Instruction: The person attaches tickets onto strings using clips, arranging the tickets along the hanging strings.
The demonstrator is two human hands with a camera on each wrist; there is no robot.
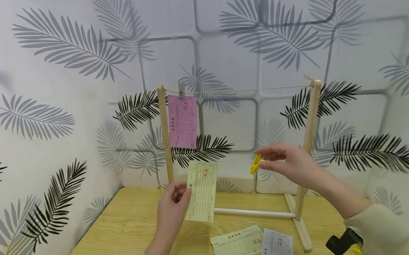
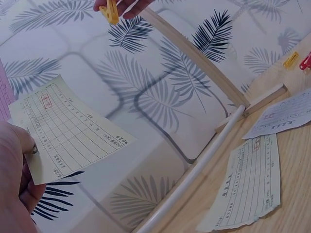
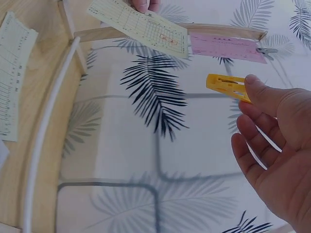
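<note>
Left hand [image 1: 172,207] pinches yellow slip [image 1: 203,193], long axis near-upright, leaning right; right hand [image 1: 295,166] pinches yellow clip [image 1: 255,166], jaw direction unclear.

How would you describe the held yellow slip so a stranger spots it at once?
On the table stands a wooden frame with a string, from which a pink slip hangs. Below that in the head view, the left grip holds the pale yellow slip by its left edge. The other yellow slip lies on the table; this one alone is raised.
</note>
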